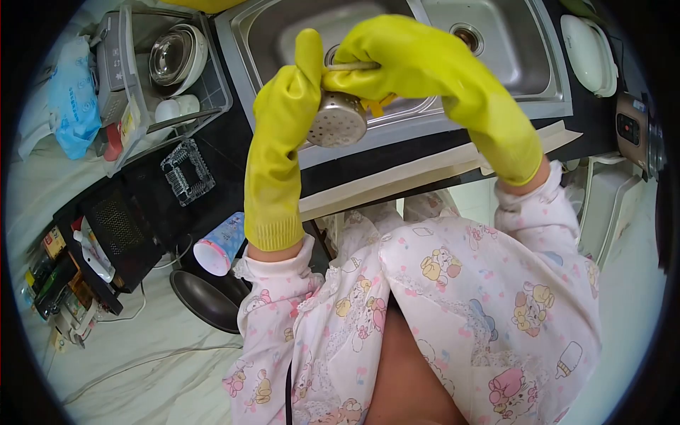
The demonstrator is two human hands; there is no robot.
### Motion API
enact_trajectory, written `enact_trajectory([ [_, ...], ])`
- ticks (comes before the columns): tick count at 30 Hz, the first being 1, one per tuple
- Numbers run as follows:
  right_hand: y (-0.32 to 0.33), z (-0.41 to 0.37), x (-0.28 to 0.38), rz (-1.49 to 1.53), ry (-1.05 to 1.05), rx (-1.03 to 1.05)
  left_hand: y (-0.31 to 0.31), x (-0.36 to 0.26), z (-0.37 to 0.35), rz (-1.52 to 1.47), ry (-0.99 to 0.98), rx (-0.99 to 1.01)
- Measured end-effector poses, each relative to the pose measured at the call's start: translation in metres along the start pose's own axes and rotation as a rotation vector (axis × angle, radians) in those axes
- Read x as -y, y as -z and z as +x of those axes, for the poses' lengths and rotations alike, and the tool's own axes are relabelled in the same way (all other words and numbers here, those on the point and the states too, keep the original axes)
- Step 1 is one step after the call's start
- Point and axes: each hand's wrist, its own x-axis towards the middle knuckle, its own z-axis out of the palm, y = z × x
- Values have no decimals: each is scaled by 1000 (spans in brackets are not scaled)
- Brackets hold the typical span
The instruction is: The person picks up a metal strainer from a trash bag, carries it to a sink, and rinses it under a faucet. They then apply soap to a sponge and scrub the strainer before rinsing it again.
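Both my hands wear yellow rubber gloves and meet over the front edge of the left sink basin. Between them is a metal sink strainer basket, tilted, its perforated bottom facing me. My left hand grips its left side, thumb pointing up and the other fingers mostly hidden. My right hand curls its fingers over the strainer's upper part, where a thin pale rim shows. A small yellow-orange piece pokes out right of the strainer, below the right glove.
A second basin lies to the right, with a white lidded dish beyond it. Left stand a clear dish rack with bowls, a blue plastic bag, a clear glass tray, a blue-and-pink container and a dark pan.
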Motion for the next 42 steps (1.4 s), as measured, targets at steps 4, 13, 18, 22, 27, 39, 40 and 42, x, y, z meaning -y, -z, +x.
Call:
enact_trajectory([
  [4, 100, 55, 49, 238, -393, 937, 7, -7, -2, 2, -75, -48],
  [13, -23, -30, 29, 1319, -606, 50, -1, -21, -6, -806, 134, -237],
  [18, -15, -20, 25, 1228, -515, -282, -11, 19, 16, -769, -78, -116],
  [22, 12, -10, 1, 803, -509, -28, -11, -14, 6, -400, -241, -70],
  [27, 10, 4, -3, 872, -566, 28, -17, -5, 10, -827, -51, -4],
  [39, -33, -34, 18, 1607, -325, -418, -33, -6, 3, -1155, -79, -184],
  [40, -37, -31, 28, 1559, -365, -447, -42, -6, 0, -943, -258, -220],
  [42, -46, -16, 31, 1520, -375, -567, -51, -1, -5, -594, -602, -201],
])
